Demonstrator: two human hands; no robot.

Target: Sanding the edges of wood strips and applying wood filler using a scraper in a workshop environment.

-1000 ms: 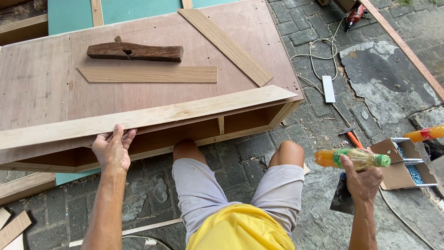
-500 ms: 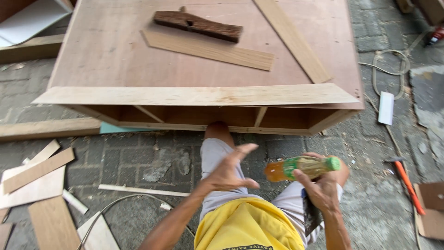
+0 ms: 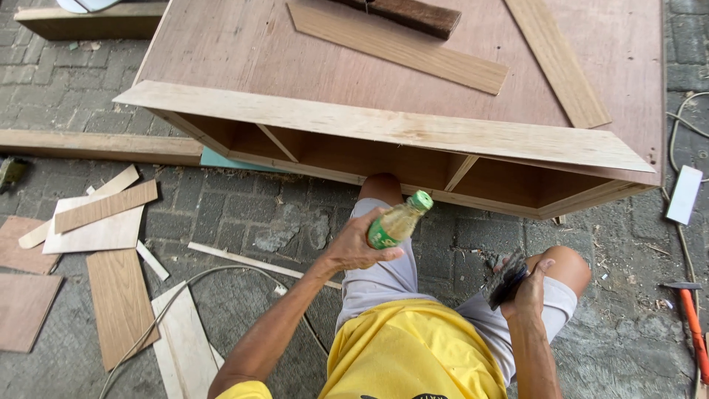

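From the head view we look down on a paved brick floor (image 3: 244,214) strewn with veneer offcuts (image 3: 96,222) and a cable (image 3: 185,284). Ahead lies a plywood cabinet (image 3: 413,159) on its side, its open compartments facing us, a pale strip (image 3: 384,125) laid along its front edge. Two more strips (image 3: 399,48) and a dark wooden plane (image 3: 413,13) rest on its top panel, which serves as a worktop within easy reach.

Our left hand (image 3: 358,244) is wrapped around a bottle (image 3: 395,224) with a green cap, held over the left knee with its neck tilted up toward the cabinet, so the cap points at the strip. Our right hand (image 3: 528,288) is clenched on a dark scraper (image 3: 506,279), held by the right knee clear of the bottle. A hammer (image 3: 690,318) with an orange handle lies on the floor at the right edge.
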